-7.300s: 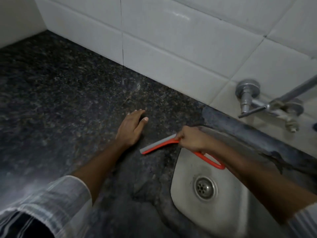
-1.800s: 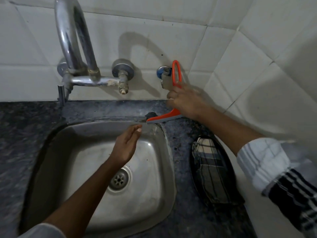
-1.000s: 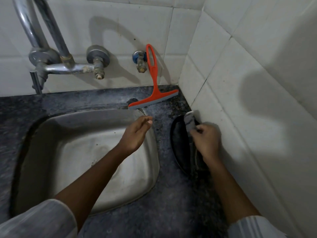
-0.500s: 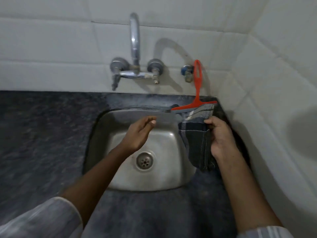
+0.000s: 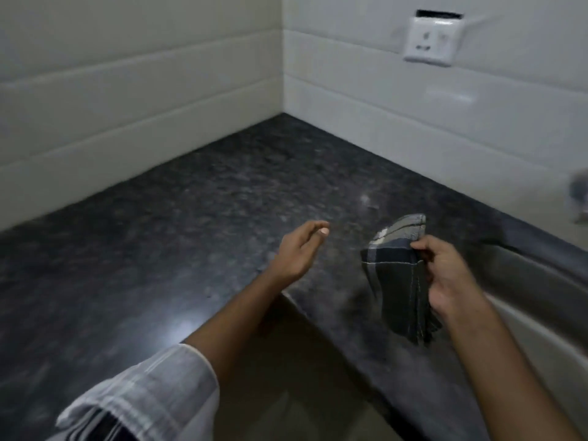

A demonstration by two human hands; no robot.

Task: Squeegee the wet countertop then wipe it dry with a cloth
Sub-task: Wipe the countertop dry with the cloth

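A dark speckled granite countertop (image 5: pixel 178 237) runs into a tiled corner and shines with a light reflection near its front. My right hand (image 5: pixel 445 275) grips a folded dark checked cloth (image 5: pixel 399 281) that hangs down just above the counter, left of the sink. My left hand (image 5: pixel 299 249) hovers over the counter with its fingers apart and nothing in it. The orange squeegee is out of view.
White tiled walls (image 5: pixel 133 100) meet at the far corner. A white wall socket (image 5: pixel 429 39) sits high on the right wall. The steel sink's rim (image 5: pixel 525 281) shows at the right, with a blurred tap part (image 5: pixel 577 195) at the edge. The counter's inner front edge (image 5: pixel 318 323) bends under my arms.
The view has swung left from the sink to the counter corner. My right hand has carried the cloth along with it. The squeegee stayed hanging by the tap and left the view.
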